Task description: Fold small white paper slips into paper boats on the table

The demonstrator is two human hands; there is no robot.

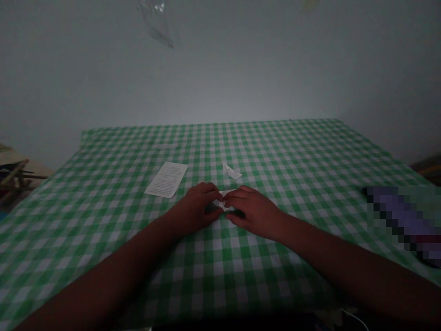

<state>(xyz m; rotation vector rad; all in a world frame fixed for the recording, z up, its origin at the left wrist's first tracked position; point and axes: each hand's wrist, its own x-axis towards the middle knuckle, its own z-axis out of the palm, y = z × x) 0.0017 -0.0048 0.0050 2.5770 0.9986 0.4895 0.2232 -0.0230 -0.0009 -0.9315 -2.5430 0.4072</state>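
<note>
Both my hands meet over the middle of the table on a small piece of white paper (224, 192). My left hand (199, 204) has thumb and fingers closed on its left side, and my right hand (253, 208) does the same on its right. Most of this paper is hidden under the fingers; some of its far edge shows between them. Just beyond the hands lies a small folded or torn scrap of paper (233, 172) with faint print. Left of it, a printed sheet (167, 178) rests flat, apart from my left hand.
A green and white checked cloth (282, 151) covers the table, which meets a pale wall (241, 64). At the right edge lies a dark, blurred-out object (401, 214). A clear plastic bag (156, 20) hangs on the wall. Wooden items (19, 177) stand beyond the left edge.
</note>
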